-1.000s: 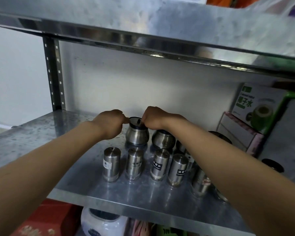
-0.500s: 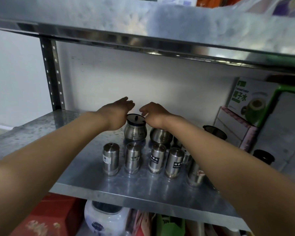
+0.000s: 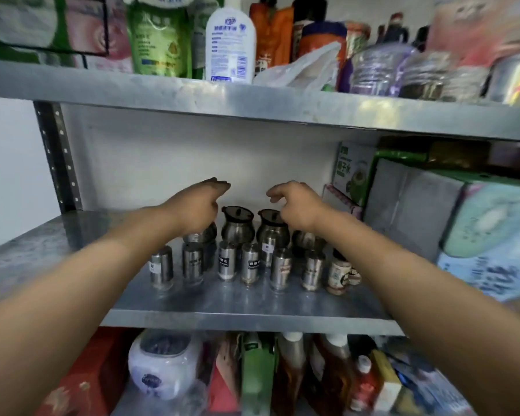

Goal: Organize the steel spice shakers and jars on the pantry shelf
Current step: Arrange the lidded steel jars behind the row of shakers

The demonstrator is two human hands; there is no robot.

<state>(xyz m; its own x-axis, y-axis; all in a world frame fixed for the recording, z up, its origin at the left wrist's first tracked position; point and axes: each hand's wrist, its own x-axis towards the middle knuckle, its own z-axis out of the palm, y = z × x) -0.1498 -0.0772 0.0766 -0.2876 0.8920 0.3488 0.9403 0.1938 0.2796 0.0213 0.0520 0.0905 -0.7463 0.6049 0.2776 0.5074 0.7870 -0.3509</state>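
Note:
On the middle metal shelf stands a front row of several steel spice shakers, some with black labels. Behind them is a back row of round steel jars with dark lids; a second jar stands to its right. My left hand hovers above the left end of the back row, fingers straight, and hides part of a jar. My right hand hangs over the right jar with loosely curled fingers. Neither hand holds anything.
A small labelled glass jar ends the front row on the right. Cartons and a green drink box crowd the shelf's right side. Bottles and bags fill the upper shelf; bottles and a white appliance sit below.
Both hands let go of the dark-lidded jar, opened and lifted apart above the back row. The view pulled back and tilted up, showing the upper and lower shelves.

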